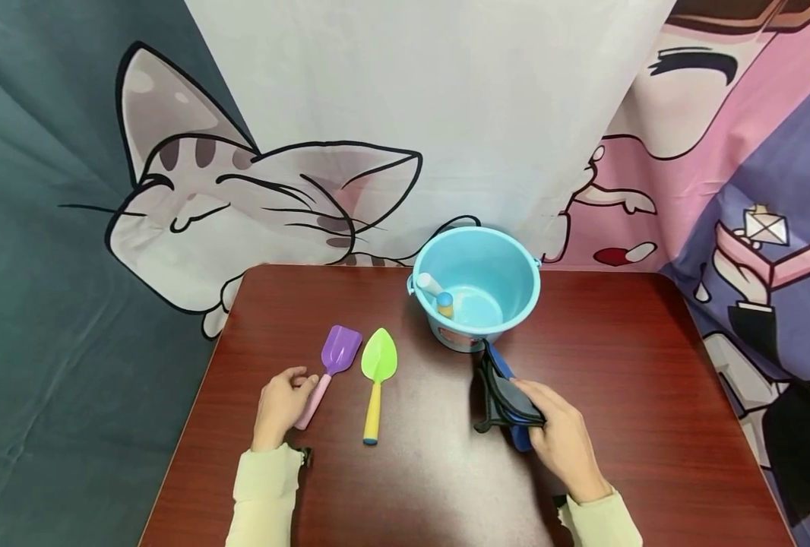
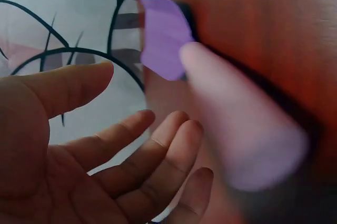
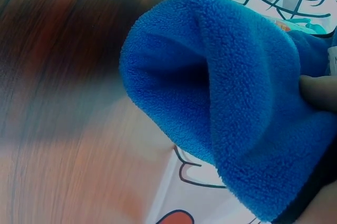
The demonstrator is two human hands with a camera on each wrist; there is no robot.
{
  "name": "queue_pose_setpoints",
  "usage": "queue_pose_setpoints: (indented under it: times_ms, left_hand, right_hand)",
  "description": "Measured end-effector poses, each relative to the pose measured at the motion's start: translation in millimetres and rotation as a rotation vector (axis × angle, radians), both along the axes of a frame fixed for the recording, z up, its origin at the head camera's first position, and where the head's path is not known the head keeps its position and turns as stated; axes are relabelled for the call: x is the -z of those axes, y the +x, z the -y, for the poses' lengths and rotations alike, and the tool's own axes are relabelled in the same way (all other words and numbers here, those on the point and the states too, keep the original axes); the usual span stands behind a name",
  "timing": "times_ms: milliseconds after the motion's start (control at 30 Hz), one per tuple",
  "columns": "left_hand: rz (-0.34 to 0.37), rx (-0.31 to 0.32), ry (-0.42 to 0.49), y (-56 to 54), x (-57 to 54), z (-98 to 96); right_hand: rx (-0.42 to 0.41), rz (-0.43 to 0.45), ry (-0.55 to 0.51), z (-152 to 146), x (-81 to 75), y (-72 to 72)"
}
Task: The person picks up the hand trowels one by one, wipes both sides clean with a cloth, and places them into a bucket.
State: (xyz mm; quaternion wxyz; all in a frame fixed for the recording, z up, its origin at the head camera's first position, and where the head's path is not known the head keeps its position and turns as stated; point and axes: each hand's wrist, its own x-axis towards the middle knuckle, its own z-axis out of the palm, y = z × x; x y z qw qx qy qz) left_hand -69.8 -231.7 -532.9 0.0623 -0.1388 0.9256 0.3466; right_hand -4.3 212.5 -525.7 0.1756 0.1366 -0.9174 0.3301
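In the head view my left hand [image 1: 280, 406] is beside the pink handle of a purple toy shovel [image 1: 341, 348] lying on the table. The left wrist view shows this hand [image 2: 100, 166] with fingers apart and the palm holding nothing, the shovel's handle [image 2: 242, 124] just past the fingertips. My right hand [image 1: 564, 431] grips a folded cloth [image 1: 507, 395], grey with black edging outside and blue inside, in front of the bucket. Up close, the cloth [image 3: 242, 87] is fuzzy blue and bends into a hollow fold, thumb pressed on it.
A light blue bucket [image 1: 504, 266] stands at the table's back edge, with a white-handled piece and a yellow-and-blue piece inside. A green toy trowel [image 1: 379, 358] with a yellow handle lies right of the shovel. A printed cartoon curtain [image 1: 487, 99] hangs behind the table [image 1: 419, 486].
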Motion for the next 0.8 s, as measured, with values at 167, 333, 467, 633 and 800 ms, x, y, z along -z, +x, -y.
queue_pose_setpoints:
  times_ms: [167, 333, 467, 633, 800]
  left_hand:
    - [0.063, -0.033, 0.021, 16.2, 4.8, 6.1]
    - [0.033, -0.082, 0.019, 28.0, 17.0, 5.8]
    - [-0.030, -0.150, 0.027, 33.9, 27.4, -2.2]
    - [-0.072, -0.194, 0.009, 38.0, 34.6, -11.0]
    - [-0.067, -0.182, -0.004, 39.0, 35.9, -14.2]
  right_hand:
    - [0.000, -0.006, -0.002, -1, 1.9, -0.5]
    - [0.002, -0.007, -0.004, -2, 2.5, 0.4]
    - [0.006, 0.002, -0.007, -2, 2.0, 0.9]
    - [0.007, -0.006, -0.006, -1, 3.3, 1.5]
    - [0.009, -0.018, -0.006, -3, 4.4, 2.2]
